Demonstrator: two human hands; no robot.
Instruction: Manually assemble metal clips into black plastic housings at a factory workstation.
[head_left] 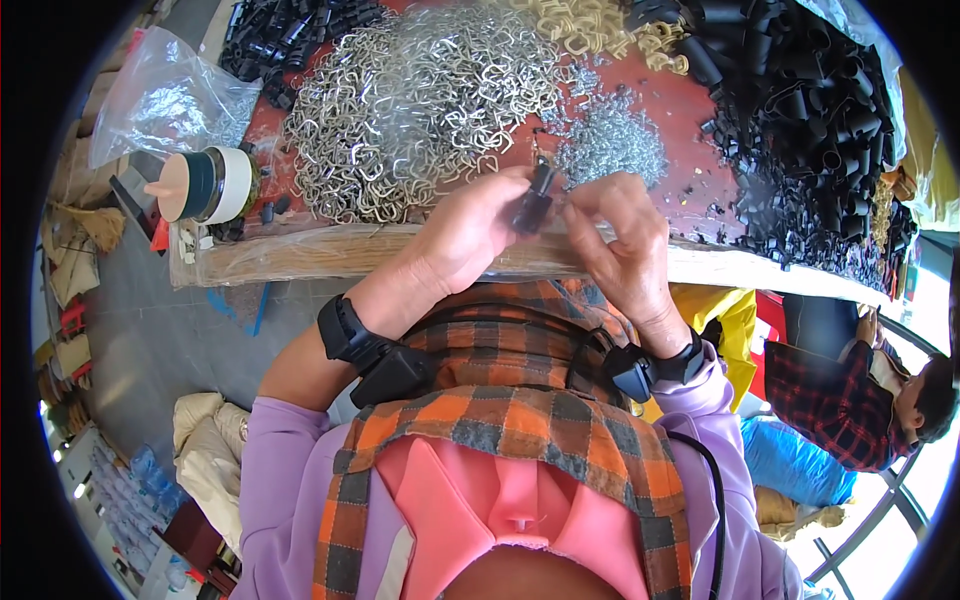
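Observation:
My left hand (pixel 472 232) holds a small black plastic part (pixel 534 205) between thumb and fingers, just above the table's front edge. A thin, brownish tip stands up from the part's far end. Close on its right, my right hand (pixel 628 238) has its thumb and fingers pinched together. Whatever is in that pinch is too small to make out. Just beyond the hands lie a heap of small silvery screws or similar metal bits (pixel 620 140) and a large pile of bent metal wire loops (pixel 420 100).
Black tube-shaped parts (pixel 810 110) fill the table's right side. Tan clips (pixel 585 22) and more black parts (pixel 290 40) lie at the back. A lidded jar (pixel 205 186) and a clear plastic bag (pixel 170 100) are at left. Another person (pixel 850 405) works at far right.

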